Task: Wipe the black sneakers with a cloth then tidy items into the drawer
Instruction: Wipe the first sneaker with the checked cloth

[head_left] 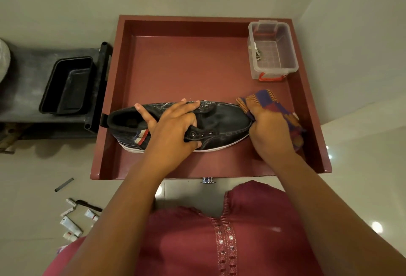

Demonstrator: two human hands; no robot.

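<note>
- I see one black sneaker [222, 122] lying on its side on the floor of the open red drawer [175, 67], heel to the left, toe to the right
- My left hand [173, 126] is spread over the middle of the shoe at the lace eyelets, thumb hooked under the near edge, fingers reaching across the tongue; it pins the shoe down
- My right hand [269, 128] holds a bunched striped cloth [263, 100] against the toe cap, fingers curled round the fabric; the two hands are apart, one at each half of the shoe
- I judge the step in hand to be the wiping, with the toe being worked; the tidying has not begun
- Only one shoe shows, so I cannot tell where the other is
- A clear plastic box [272, 49] with a red latch sits in the far right corner of the drawer, with something small inside that I cannot make out
- Tubes [71, 225] and a brush [87, 205] lie on the tiles near my left side, well outside the drawer, and a black tub [68, 84] sits on a low stand beside it
- Next I would draw the cloth along the upper toward the heel, keeping the left hand firm so the shoe does not slide, then turn it over for the other flank
</note>
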